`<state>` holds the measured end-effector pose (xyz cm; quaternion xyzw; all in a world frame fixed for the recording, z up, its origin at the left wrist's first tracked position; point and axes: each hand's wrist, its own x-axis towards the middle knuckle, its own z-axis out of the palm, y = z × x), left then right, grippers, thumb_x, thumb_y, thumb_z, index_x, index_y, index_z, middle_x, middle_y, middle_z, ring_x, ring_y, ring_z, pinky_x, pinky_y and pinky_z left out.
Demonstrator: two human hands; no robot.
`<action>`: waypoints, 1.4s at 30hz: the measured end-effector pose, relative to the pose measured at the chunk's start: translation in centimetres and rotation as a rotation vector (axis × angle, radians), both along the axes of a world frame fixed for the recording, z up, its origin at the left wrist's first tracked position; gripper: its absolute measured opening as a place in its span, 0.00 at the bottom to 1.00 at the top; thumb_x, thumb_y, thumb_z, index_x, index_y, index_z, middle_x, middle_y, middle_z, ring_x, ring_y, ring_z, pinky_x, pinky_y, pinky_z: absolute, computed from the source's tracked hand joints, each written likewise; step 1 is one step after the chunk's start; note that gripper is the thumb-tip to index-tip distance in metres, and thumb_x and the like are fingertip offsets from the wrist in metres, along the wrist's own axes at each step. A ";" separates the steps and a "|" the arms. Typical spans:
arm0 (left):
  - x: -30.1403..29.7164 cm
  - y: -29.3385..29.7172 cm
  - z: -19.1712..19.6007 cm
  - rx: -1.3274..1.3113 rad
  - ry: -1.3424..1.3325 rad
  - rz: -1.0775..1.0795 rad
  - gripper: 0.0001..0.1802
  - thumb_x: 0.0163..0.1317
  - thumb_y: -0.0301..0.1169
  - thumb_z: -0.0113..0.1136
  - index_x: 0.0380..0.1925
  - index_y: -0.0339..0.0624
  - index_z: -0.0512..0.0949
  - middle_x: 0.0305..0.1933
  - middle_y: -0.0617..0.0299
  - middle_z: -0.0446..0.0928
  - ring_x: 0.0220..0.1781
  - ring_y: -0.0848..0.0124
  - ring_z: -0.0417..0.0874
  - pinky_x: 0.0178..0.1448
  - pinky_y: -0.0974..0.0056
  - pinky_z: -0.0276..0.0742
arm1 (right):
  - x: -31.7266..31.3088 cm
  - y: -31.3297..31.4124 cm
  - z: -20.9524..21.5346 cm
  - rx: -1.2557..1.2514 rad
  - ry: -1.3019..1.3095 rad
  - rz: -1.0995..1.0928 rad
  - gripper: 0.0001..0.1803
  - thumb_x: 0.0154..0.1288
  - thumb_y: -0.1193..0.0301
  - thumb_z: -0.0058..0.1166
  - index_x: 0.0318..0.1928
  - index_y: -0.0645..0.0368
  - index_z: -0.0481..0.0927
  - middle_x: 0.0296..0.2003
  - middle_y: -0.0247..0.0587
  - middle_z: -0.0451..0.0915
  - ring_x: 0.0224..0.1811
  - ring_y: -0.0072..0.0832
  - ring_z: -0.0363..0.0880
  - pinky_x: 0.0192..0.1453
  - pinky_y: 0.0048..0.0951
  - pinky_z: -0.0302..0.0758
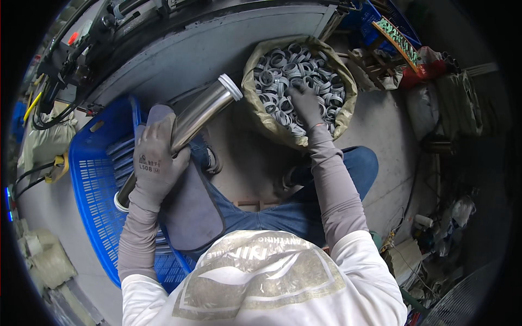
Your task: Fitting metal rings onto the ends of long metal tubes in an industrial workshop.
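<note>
My left hand (157, 155), in a grey work glove, is wrapped round a shiny metal tube (201, 117). The tube slants up to the right, with a white ring (230, 87) on its upper end and another white ring (120, 202) at its lower end. My right hand (306, 103), also gloved, reaches into an open woven sack (261, 117) full of grey plastic rings (283, 68). Its fingers are bent together among the rings; their tips are partly hidden, and what they hold cannot be made out.
A blue slatted basket (87, 179) with more tubes stands at my left. A dark padded board (193, 209) lies across my left thigh. Beyond is a grey machine panel (179, 54). A blue crate (399, 22) and bundled goods (459, 103) stand at the right.
</note>
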<state>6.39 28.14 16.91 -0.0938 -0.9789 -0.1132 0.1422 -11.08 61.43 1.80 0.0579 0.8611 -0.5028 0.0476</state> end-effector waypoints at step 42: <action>-37.3 -1.2 11.4 -0.316 0.355 0.200 0.25 0.62 0.28 0.60 0.61 0.46 0.77 0.59 0.46 0.81 0.62 0.50 0.82 0.66 0.49 0.77 | 4.3 2.1 8.9 -0.972 0.004 -0.038 0.31 0.56 0.77 0.75 0.62 0.63 0.80 0.46 0.39 0.90 0.50 0.28 0.88 0.57 0.29 0.83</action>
